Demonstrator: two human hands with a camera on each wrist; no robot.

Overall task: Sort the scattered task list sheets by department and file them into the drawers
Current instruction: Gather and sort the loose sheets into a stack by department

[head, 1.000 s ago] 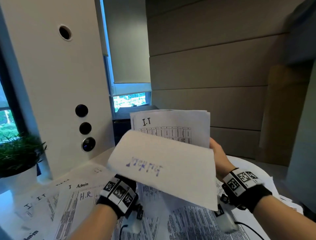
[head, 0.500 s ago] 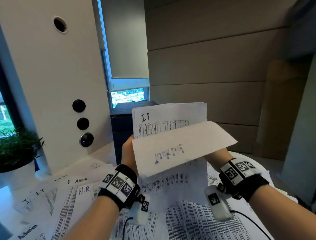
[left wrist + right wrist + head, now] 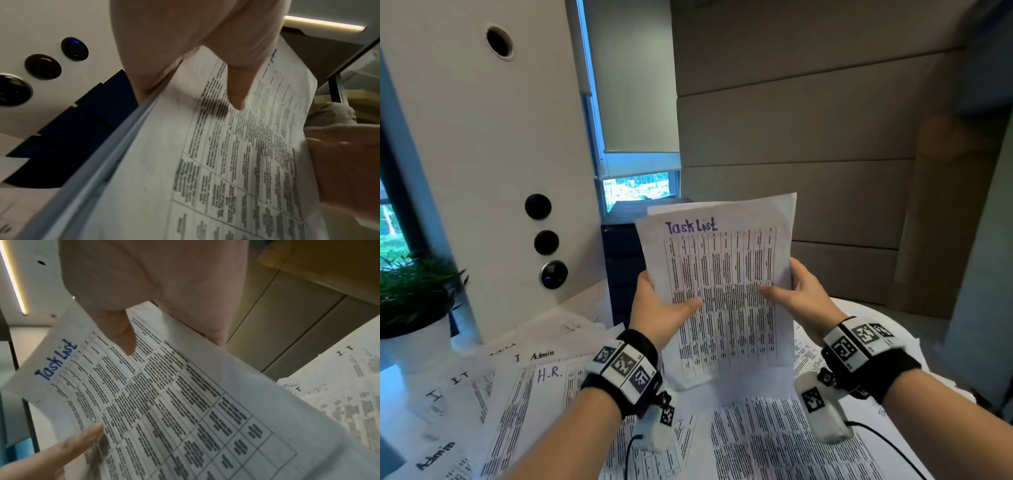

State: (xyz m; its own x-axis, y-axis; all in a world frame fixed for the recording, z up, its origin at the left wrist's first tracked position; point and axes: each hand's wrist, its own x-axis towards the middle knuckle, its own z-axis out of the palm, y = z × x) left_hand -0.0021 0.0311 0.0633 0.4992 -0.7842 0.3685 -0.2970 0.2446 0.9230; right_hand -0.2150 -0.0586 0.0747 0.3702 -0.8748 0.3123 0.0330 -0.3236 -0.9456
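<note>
I hold a thin stack of printed sheets (image 3: 726,287) upright above the table. Its front sheet is headed "Task List" in blue ink over a dense table. My left hand (image 3: 664,308) grips the stack's left edge, thumb across the front (image 3: 236,91). My right hand (image 3: 791,294) grips the right edge, thumb pressed on the print (image 3: 121,335). More sheets marked H.R. (image 3: 549,375), Admin (image 3: 542,355) and I.T (image 3: 460,377) lie scattered on the table. A dark blue drawer unit (image 3: 623,267) stands behind the stack; its stepped drawer fronts (image 3: 68,134) show in the left wrist view.
A white column (image 3: 482,171) with round black buttons rises at the left. A potted plant (image 3: 412,301) in a white pot stands at the far left. Printed sheets cover the round white table (image 3: 876,318). Beige wall panels fill the back.
The sheet that was being turned over in front of the I.T page now lies flat on the front of the stack, "Task List" heading upright. Both hands have closed on the stack's side edges.
</note>
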